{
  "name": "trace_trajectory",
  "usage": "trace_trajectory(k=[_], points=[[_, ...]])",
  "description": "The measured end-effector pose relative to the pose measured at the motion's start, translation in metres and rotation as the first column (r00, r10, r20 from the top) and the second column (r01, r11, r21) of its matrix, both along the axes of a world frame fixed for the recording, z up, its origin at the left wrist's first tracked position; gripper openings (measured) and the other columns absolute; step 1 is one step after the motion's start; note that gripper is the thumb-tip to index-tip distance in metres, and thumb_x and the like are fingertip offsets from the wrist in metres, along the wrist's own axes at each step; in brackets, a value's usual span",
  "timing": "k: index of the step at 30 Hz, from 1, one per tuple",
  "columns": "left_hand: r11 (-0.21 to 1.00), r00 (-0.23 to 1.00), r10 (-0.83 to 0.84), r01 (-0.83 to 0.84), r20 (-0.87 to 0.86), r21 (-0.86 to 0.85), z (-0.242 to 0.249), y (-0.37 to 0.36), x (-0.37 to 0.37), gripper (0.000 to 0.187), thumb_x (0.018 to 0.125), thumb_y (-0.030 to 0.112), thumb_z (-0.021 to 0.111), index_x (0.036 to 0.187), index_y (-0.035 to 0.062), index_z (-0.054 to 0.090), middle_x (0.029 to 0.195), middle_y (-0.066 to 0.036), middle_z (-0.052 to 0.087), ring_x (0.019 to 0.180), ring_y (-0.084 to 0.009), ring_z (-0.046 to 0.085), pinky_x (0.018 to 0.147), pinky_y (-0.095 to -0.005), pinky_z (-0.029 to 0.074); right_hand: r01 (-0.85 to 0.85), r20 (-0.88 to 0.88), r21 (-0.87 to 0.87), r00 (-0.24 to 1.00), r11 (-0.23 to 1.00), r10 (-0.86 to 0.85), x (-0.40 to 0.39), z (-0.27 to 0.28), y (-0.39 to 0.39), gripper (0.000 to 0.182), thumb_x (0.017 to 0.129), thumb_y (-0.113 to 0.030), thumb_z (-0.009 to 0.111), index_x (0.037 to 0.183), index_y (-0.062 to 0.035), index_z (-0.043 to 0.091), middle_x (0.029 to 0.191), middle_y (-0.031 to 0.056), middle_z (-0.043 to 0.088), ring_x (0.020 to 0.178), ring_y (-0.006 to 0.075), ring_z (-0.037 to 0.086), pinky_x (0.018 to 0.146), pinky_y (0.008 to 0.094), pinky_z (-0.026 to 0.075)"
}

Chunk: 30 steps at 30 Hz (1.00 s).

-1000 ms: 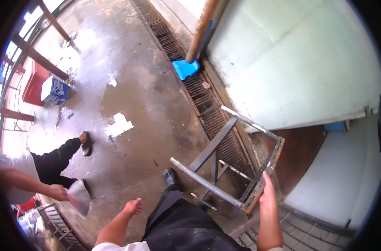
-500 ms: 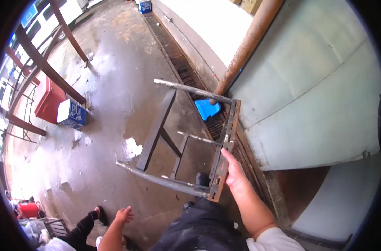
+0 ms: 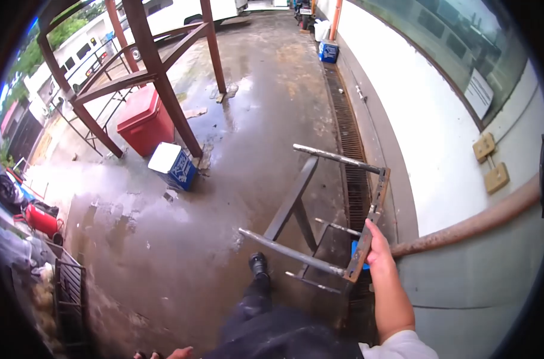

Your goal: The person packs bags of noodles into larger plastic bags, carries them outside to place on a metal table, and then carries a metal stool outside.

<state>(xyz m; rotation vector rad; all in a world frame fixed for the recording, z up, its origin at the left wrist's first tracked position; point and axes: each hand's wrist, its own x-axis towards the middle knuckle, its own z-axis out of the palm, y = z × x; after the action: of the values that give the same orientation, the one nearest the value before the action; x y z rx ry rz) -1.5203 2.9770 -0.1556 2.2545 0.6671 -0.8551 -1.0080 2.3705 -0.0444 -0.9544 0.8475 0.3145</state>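
Observation:
My right hand [image 3: 379, 248] grips the flat rusty bar at the near end of a metal frame [image 3: 293, 251], thumb along the bar's top. Worn grey tubes and dark crosspieces stick out from this bar to the left, held up over the wet floor. Behind the bar, a blue plastic piece [image 3: 354, 246] shows in part by the floor drain. Only a little of my left hand [image 3: 181, 353] appears at the bottom edge, away from the frame; its fingers are mostly cut off.
A grated drain [image 3: 351, 161] runs along the wall. A rusty pipe [image 3: 469, 228] juts in from the right. To the left are a brown metal stand [image 3: 149, 54], a red cooler [image 3: 143, 127] and a blue-and-white box [image 3: 175, 169]. A slatted metal piece [image 3: 70, 284] lies lower left.
The view has tilted up and moved forward, with the frame still in my right hand, now further right in view. My left hand has dropped almost out of sight. One boot has stepped ahead.

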Motion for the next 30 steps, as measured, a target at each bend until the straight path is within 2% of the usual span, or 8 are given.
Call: trace_trajectory(k=[4, 7, 12, 18, 21, 24, 26, 30], points=[[0.994, 0.925, 0.107, -0.097, -0.364, 0.046, -0.046, 0.029, 0.136, 0.040, 0.081, 0.041, 0.059, 0.096, 0.0046, 0.064, 0.082, -0.008, 0.066, 0.071, -0.0176, 0.062, 0.065, -0.0318, 0.049, -0.022, -0.062, -0.173, 0.998, 0.985, 0.012, 0.113, -0.022, 0.010, 0.070, 0.073, -0.044, 0.070, 0.126, -0.0056, 0.047, 0.124, 0.0135, 0.050, 0.112, 0.0314, 0.046, 0.093, 0.0500, 0.037], [0.947, 0.921, 0.314, -0.285, -0.231, 0.149, 0.021, 0.033, 0.341, 0.042, 0.079, 0.042, 0.060, 0.091, 0.0026, 0.067, 0.081, -0.008, 0.067, 0.074, -0.0174, 0.064, 0.071, -0.0315, 0.051, -0.037, -0.042, -0.121, 0.999, 0.992, 0.032, 0.173, -0.085, 0.010, 0.068, 0.072, -0.045, 0.070, 0.123, -0.0056, 0.049, 0.120, 0.0125, 0.052, 0.112, 0.0320, 0.046, 0.094, 0.0511, 0.036], [0.668, 0.715, 0.699, -0.665, -0.027, -0.333, 0.036, 0.065, 0.574, 0.038, 0.083, 0.036, 0.060, 0.105, 0.0055, 0.058, 0.090, -0.008, 0.065, 0.072, -0.0170, 0.062, 0.059, -0.0316, 0.048, -0.043, -0.112, -0.150, 0.993, 0.988, 0.026, 0.289, -0.077, 0.029, 0.069, 0.074, -0.046, 0.068, 0.125, -0.0045, 0.046, 0.123, 0.0132, 0.050, 0.114, 0.0319, 0.044, 0.095, 0.0524, 0.034], [0.692, 0.639, 0.697, -0.718, -0.325, 0.075, 0.024, 0.058, 0.615, 0.049, 0.083, 0.044, 0.059, 0.110, 0.0044, 0.055, 0.095, -0.011, 0.064, 0.077, -0.0219, 0.064, 0.062, -0.0347, 0.050, -0.094, -0.140, -0.109, 0.987, 0.990, 0.079, 0.438, -0.115, 0.074, 0.072, 0.074, -0.046, 0.067, 0.127, -0.0039, 0.043, 0.132, 0.0148, 0.043, 0.120, 0.0345, 0.039, 0.100, 0.0538, 0.029], [0.889, 0.764, 0.366, -0.456, -0.532, -0.044, -0.013, 0.083, 0.579, 0.050, 0.081, 0.048, 0.060, 0.106, 0.0043, 0.059, 0.098, -0.011, 0.064, 0.081, -0.0240, 0.065, 0.068, -0.0394, 0.051, -0.028, -0.091, 0.062, 0.995, 0.998, 0.033, 0.508, -0.163, 0.123, 0.052, 0.081, -0.031, 0.065, 0.122, -0.0037, 0.049, 0.123, 0.0122, 0.053, 0.113, 0.0309, 0.048, 0.096, 0.0500, 0.036], [0.984, 0.919, -0.089, 0.022, -0.384, -0.175, -0.071, 0.117, 0.544, 0.051, 0.080, 0.048, 0.062, 0.104, 0.0035, 0.061, 0.095, -0.011, 0.065, 0.080, -0.0236, 0.065, 0.068, -0.0413, 0.052, -0.043, -0.140, 0.092, 0.989, 0.995, 0.056, 0.589, -0.141, 0.215, 0.056, 0.081, -0.032, 0.066, 0.124, -0.0030, 0.046, 0.124, 0.0141, 0.050, 0.112, 0.0307, 0.048, 0.095, 0.0501, 0.037], [0.982, 0.943, -0.111, 0.054, -0.315, -0.182, -0.082, 0.154, 0.589, 0.050, 0.080, 0.046, 0.063, 0.105, 0.0026, 0.061, 0.091, -0.011, 0.065, 0.075, -0.0222, 0.064, 0.065, -0.0397, 0.052, -0.058, -0.159, 0.044, 0.985, 0.997, 0.065, 0.642, -0.129, 0.281, 0.060, 0.081, -0.032, 0.066, 0.127, -0.0023, 0.043, 0.126, 0.0158, 0.048, 0.112, 0.0320, 0.048, 0.096, 0.0510, 0.036], [0.859, 0.843, 0.403, -0.483, -0.357, -0.172, -0.070, 0.198, 0.730, 0.047, 0.081, 0.040, 0.063, 0.107, 0.0016, 0.058, 0.083, -0.009, 0.064, 0.065, -0.0191, 0.060, 0.056, -0.0337, 0.049, -0.186, -0.084, 0.103, 0.977, 0.977, 0.195, 0.743, -0.149, 0.394, 0.063, 0.076, -0.037, 0.070, 0.123, -0.0024, 0.046, 0.124, 0.0158, 0.048, 0.113, 0.0319, 0.046, 0.097, 0.0519, 0.034]])
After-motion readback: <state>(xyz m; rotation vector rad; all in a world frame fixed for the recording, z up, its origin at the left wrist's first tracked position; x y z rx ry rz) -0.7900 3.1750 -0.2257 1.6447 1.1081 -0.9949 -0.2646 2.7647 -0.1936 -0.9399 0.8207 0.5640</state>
